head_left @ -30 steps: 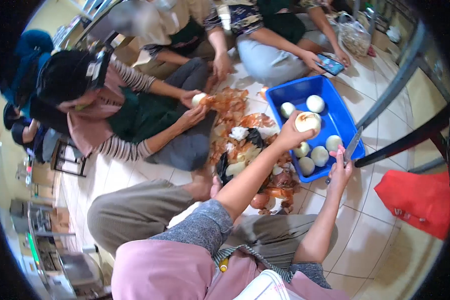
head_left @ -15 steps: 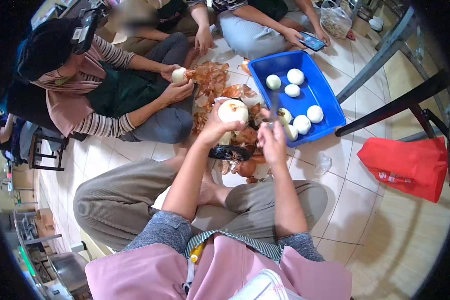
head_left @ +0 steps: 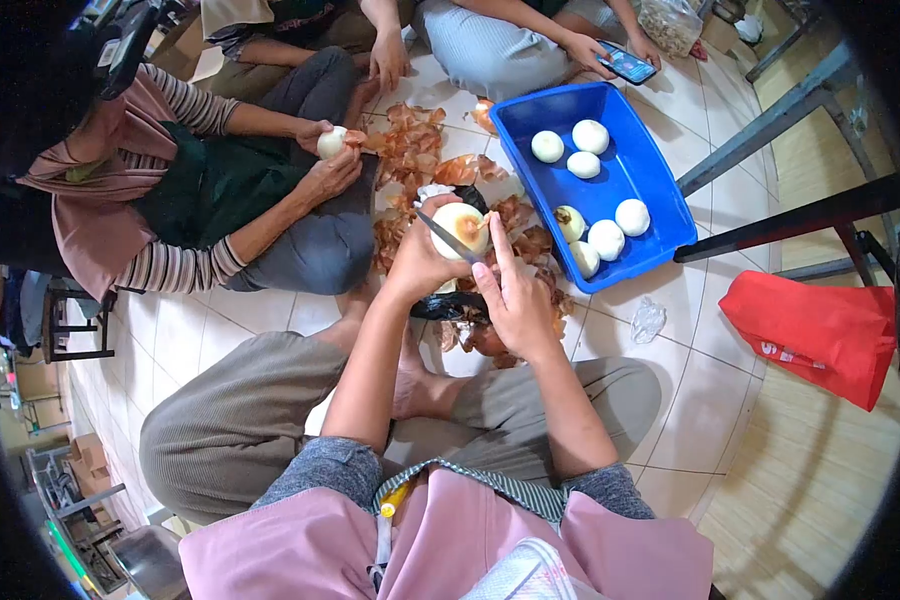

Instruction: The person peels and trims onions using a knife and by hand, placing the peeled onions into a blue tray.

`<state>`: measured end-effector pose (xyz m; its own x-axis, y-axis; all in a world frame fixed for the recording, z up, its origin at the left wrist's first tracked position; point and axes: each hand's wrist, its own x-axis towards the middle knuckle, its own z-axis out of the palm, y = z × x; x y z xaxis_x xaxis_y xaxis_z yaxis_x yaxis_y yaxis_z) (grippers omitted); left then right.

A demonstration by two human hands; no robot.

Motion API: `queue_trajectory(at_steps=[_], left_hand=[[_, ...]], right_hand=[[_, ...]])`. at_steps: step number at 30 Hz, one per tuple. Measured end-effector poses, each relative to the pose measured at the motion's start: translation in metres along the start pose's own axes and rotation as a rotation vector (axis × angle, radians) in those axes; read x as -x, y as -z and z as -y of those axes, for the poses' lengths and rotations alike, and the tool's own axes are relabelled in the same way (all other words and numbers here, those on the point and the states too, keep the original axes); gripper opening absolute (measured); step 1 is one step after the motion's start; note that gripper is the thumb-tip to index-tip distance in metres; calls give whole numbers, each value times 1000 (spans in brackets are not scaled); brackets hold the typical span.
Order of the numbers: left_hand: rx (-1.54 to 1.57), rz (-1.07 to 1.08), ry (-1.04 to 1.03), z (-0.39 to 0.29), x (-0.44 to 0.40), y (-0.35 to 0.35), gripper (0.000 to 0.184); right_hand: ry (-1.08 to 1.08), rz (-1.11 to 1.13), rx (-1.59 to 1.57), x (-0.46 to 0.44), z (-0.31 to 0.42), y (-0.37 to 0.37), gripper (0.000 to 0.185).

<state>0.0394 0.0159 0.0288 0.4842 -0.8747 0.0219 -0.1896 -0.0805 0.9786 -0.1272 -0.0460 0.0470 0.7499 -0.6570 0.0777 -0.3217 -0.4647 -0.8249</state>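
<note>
onion sits in your left hand, gripped above the loose skins; your right hand grasps the knife, blade crossing the onion. this looks like trimming, calling for left fingers clear of the edge. beside, the blue tub holds seven peeled onions.
</note>
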Motion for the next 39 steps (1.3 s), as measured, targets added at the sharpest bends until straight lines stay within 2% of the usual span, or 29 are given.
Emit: queue_trajectory(at_steps=[4, 7, 13, 16, 22, 26, 29, 32, 33, 34, 36, 37, 39], left_hand=[[-38, -50, -25, -1, 2, 1, 87], [-84, -63, -51, -7, 3, 2, 86], [-64, -75, -49, -13, 5, 1, 75], [-119, -95, -115, -16, 6, -6, 71], [-172, -123, -77, -27, 9, -17, 69], [-279, -62, -158, -36, 10, -19, 64], [-433, -61, -204, -28, 13, -31, 67], [-121, -26, -199, -32, 14, -34, 75], [215, 44, -116, -45, 17, -32, 83], [283, 41, -126, -37, 13, -27, 76], [665, 28, 8, -47, 12, -26, 60], [768, 78, -3, -32, 9, -21, 66], [764, -57, 84, -22, 8, -25, 66]], right_hand=[[30, -24, 68, -3, 1, -8, 63], [114, -140, 107, -3, 0, -20, 62], [103, -130, 97, 2, 3, -19, 58], [108, -213, 19, 3, 4, -22, 54], [78, -285, 15, 7, 3, -24, 52], [38, -339, -36, 5, 0, -23, 44], [-43, -347, 4, 3, -7, -19, 39], [109, -445, -58, 3, -3, -4, 37], [181, -484, -106, 1, 2, 1, 36], [192, -449, -113, 3, 3, 2, 37], [221, -379, -129, 4, 5, 4, 39], [202, -319, -165, 6, 8, 5, 43], [200, -264, -167, 5, 5, 3, 44]])
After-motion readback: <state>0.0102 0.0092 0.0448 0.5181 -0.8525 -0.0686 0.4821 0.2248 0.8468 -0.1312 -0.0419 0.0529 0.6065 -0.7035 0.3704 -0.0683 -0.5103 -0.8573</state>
